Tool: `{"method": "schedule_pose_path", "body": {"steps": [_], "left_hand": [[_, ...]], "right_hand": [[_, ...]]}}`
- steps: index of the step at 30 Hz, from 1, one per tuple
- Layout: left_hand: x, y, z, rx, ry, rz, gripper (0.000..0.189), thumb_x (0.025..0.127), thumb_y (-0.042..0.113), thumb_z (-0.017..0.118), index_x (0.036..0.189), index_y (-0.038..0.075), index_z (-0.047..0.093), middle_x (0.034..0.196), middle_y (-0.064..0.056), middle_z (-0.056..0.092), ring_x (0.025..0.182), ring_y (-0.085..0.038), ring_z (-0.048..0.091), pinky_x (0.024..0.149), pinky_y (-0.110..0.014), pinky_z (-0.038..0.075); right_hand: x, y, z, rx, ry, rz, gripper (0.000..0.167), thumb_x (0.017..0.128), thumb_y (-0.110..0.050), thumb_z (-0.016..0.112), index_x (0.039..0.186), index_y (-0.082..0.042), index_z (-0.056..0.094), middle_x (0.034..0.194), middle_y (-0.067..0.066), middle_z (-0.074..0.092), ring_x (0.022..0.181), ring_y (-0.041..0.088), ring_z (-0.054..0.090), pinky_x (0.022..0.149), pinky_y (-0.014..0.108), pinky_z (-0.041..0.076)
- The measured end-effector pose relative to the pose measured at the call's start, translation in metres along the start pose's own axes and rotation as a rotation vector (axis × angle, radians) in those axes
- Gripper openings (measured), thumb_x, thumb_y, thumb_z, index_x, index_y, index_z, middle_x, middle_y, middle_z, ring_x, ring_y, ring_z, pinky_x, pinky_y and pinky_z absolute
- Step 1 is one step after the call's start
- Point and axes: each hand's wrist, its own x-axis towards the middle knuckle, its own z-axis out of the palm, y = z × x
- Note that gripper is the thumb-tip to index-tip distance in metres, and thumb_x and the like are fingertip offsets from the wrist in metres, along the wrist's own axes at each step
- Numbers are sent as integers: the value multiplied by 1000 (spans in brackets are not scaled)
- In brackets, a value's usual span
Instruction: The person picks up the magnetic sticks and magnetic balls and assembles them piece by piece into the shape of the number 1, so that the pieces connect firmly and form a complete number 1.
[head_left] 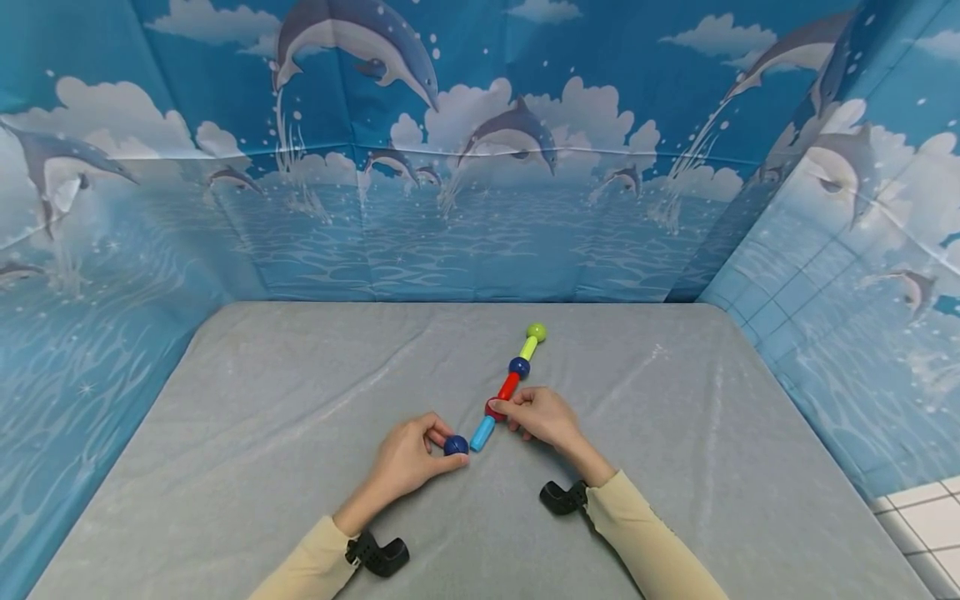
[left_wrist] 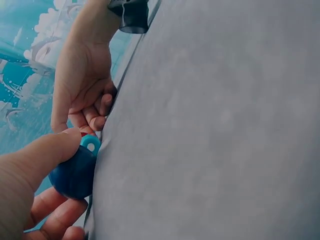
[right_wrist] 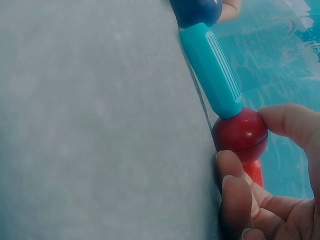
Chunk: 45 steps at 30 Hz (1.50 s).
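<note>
Between its thumb and fingers my left hand (head_left: 408,457) pinches a dark blue ball (head_left: 456,446), close beside the free end of a light blue rod (head_left: 483,434). My right hand (head_left: 546,417) pinches the red ball (right_wrist: 241,135) at the rod's other end. From that ball a red rod (head_left: 508,387) runs on to a second dark blue ball (head_left: 519,367), then a yellow-green rod (head_left: 528,348) and a green ball (head_left: 536,332). The pieces form one slanting line on the table. In the left wrist view, the light blue rod's end (left_wrist: 91,145) shows just behind the held ball.
A grey cloth covers the table (head_left: 285,375). Behind and at both sides hangs a blue curtain (head_left: 480,233) printed with dolphins and clouds. White tiles (head_left: 926,517) show at the lower right. Each wrist wears a black camera mount (head_left: 378,556).
</note>
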Motion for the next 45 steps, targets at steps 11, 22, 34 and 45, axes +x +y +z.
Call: {"method": "schedule_pose_path", "body": {"steps": [11, 22, 34, 45], "left_hand": [[-7, 3, 5, 25, 18, -7, 35, 69, 48, 82, 84, 24, 62, 74, 15, 57, 57, -4, 46, 51, -23, 39], [-8, 9, 10, 156, 102, 31, 36, 67, 49, 82, 81, 24, 62, 72, 15, 55, 61, -1, 48, 55, -24, 40], [-12, 13, 8, 180, 122, -3, 36, 67, 51, 82, 80, 25, 61, 69, 16, 54, 59, -1, 48, 53, -22, 38], [-14, 14, 13, 113, 107, 14, 38, 68, 54, 79, 84, 24, 61, 71, 15, 56, 60, -1, 48, 53, -21, 39]], "right_hand": [[0, 1, 0, 5, 2, -13, 42, 81, -51, 70, 66, -12, 62, 59, -1, 60, 45, 16, 53, 44, 27, 36], [0, 0, 0, 13, 3, -4, 41, 80, -50, 70, 66, -12, 62, 59, 0, 60, 46, 17, 53, 45, 28, 37], [3, -3, 6, 21, 11, -28, 41, 81, -50, 70, 67, -12, 62, 58, -1, 60, 44, 16, 52, 44, 27, 36], [3, 0, 5, -3, 12, -10, 45, 79, -55, 69, 67, -11, 63, 59, 0, 60, 46, 17, 53, 45, 28, 37]]}}
